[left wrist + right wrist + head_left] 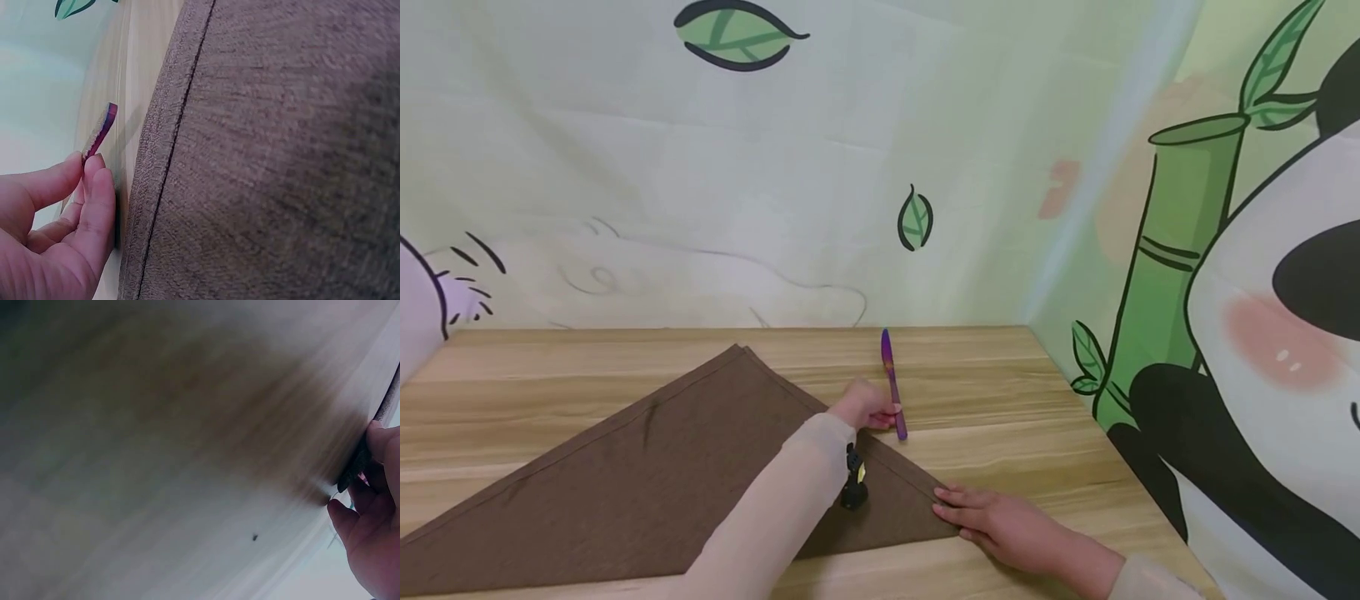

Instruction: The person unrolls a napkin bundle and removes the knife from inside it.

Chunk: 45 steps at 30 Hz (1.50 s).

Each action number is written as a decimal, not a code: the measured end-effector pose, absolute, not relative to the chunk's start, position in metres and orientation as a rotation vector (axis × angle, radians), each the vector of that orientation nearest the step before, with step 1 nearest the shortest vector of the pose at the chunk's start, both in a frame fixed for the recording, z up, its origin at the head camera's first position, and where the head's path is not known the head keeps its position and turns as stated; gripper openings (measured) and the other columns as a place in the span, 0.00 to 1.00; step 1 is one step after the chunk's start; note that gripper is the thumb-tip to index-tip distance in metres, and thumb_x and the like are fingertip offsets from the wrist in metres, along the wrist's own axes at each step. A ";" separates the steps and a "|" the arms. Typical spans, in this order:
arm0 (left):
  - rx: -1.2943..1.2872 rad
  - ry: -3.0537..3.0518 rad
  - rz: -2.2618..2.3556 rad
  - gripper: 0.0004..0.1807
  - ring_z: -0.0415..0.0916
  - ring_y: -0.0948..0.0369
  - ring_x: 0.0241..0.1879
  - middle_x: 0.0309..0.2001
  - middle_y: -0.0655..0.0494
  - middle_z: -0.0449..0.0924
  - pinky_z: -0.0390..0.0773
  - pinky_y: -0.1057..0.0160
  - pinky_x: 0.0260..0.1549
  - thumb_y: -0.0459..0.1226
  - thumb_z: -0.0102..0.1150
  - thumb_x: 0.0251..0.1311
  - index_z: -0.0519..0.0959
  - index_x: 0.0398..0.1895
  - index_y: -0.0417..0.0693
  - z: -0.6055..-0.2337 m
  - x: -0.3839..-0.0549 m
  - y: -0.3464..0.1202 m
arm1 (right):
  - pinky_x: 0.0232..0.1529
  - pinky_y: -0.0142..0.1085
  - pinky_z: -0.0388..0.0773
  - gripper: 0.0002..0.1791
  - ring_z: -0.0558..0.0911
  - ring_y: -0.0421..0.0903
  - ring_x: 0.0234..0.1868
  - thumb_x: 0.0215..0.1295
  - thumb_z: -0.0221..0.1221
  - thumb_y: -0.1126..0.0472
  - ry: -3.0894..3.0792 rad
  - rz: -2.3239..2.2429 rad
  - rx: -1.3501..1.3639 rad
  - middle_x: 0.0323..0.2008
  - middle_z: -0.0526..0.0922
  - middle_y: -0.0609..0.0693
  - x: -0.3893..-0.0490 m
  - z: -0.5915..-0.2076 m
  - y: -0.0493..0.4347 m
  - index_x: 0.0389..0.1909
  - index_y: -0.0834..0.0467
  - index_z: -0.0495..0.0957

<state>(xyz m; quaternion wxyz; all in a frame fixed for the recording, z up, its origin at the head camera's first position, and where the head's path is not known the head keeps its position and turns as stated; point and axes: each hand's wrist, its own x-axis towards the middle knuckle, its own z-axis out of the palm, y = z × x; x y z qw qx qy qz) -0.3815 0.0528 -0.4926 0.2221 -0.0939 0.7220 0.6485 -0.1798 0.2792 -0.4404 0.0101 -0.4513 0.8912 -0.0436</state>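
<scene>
A brown cloth (730, 467), folded into a large triangle with stitched edges, lies on the wooden table. My left hand (868, 404) reaches across it and pinches a purple table knife (887, 367) just past its upper right edge. In the left wrist view, thumb and fingertips hold the knife (103, 128) edge-on, beside the cloth's seam. My right hand (1007, 529) rests on the cloth's right corner, fingers extended over the edge. In the right wrist view, the dark corner (356, 464) of the cloth shows between thumb and fingers.
The wooden table (1000, 392) extends behind and right of the cloth. A printed fabric backdrop (850, 125) with leaves, bamboo and a panda stands along its back and right sides. A small black camera (853, 483) is strapped to the left wrist.
</scene>
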 end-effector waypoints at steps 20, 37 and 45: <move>-0.415 2.151 1.708 0.08 0.88 0.54 0.26 0.26 0.42 0.88 0.89 0.59 0.28 0.24 0.73 0.52 0.81 0.32 0.32 -0.578 -0.448 0.079 | 0.61 0.45 0.83 0.22 0.81 0.52 0.67 0.76 0.55 0.60 2.799 -0.143 -1.439 0.68 0.79 0.54 -0.180 -0.443 0.280 0.68 0.54 0.76; -0.427 2.300 1.579 0.06 0.85 0.56 0.20 0.27 0.39 0.89 0.87 0.63 0.24 0.22 0.72 0.51 0.83 0.30 0.29 -0.463 -0.356 0.065 | 0.61 0.44 0.83 0.21 0.81 0.52 0.66 0.77 0.55 0.59 2.793 -0.143 -1.457 0.67 0.80 0.55 -0.179 -0.443 0.280 0.68 0.55 0.77; -0.431 2.314 1.600 0.08 0.75 0.63 0.14 0.35 0.36 0.90 0.86 0.67 0.25 0.21 0.68 0.55 0.82 0.38 0.26 -0.424 -0.325 0.059 | 0.62 0.44 0.82 0.22 0.80 0.53 0.67 0.77 0.55 0.60 2.778 -0.147 -1.419 0.68 0.79 0.56 -0.179 -0.440 0.278 0.69 0.55 0.76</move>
